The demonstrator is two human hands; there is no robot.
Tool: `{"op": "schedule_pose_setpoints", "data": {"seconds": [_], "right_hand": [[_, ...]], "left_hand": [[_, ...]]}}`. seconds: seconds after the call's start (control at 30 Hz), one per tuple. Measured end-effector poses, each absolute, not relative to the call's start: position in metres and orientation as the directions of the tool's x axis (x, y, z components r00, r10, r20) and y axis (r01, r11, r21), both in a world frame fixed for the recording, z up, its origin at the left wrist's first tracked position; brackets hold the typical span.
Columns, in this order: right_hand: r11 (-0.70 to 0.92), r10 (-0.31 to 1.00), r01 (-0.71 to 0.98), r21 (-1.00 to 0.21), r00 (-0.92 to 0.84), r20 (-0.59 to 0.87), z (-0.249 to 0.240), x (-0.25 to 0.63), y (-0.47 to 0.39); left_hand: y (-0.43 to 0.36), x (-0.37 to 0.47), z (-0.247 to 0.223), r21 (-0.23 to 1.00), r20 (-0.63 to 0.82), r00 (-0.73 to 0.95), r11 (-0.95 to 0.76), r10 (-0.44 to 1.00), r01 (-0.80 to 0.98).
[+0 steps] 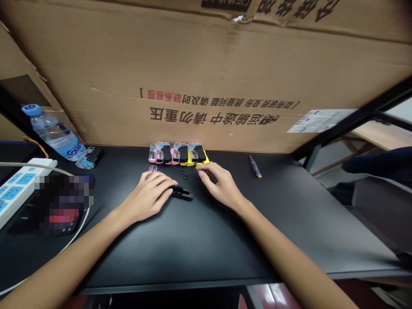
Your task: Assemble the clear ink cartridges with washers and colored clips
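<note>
My left hand [151, 195] is closed around one end of a black plastic part [183, 194] lying on the black table. A small clear piece [153, 168] shows just behind its knuckles. My right hand [220, 182] reaches to the front right of a row of cartridges, fingers curled; what its fingertips hold, if anything, is too small to make out. The row has clear, pink, black and yellow cartridges [177, 154] side by side. Small black rings [184, 175] lie between my hands.
A screwdriver [255, 167] lies at the right on the table [193, 257]. At the left are a water bottle [61, 135], a white power strip [19, 184], a cable and a blurred dark device [64, 206]. A large cardboard sheet [206, 64] stands behind.
</note>
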State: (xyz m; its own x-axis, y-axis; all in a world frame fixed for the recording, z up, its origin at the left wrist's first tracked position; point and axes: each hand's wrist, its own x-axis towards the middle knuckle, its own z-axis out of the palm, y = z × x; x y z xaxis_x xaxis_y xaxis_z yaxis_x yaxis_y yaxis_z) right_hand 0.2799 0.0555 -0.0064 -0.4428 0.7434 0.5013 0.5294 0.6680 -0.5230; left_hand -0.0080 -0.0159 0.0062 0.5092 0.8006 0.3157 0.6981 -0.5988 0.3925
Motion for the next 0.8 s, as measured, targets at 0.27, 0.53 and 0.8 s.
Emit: {"op": "schedule_pose_setpoints", "data": {"seconds": [0.27, 0.53, 0.8], "right_hand": [[0.715, 0.698, 0.586, -0.381, -0.566, 0.439, -0.012, 0.283, 0.062], [0.771, 0.637, 0.571, -0.282, -0.692, 0.339, -0.018, 0.278, 0.060], [0.822, 0.568, 0.523, -0.226, -0.726, 0.387, -0.017, 0.272, 0.064]], "left_hand": [[-0.016, -0.006, 0.005, 0.392, 0.287, 0.549, -0.619, 0.785, 0.680], [-0.015, -0.005, 0.007, 0.342, 0.336, 0.455, -0.557, 0.825, 0.757], [0.038, -0.014, 0.028, 0.195, 0.368, 0.130, -0.213, 0.920, 0.957]]}}
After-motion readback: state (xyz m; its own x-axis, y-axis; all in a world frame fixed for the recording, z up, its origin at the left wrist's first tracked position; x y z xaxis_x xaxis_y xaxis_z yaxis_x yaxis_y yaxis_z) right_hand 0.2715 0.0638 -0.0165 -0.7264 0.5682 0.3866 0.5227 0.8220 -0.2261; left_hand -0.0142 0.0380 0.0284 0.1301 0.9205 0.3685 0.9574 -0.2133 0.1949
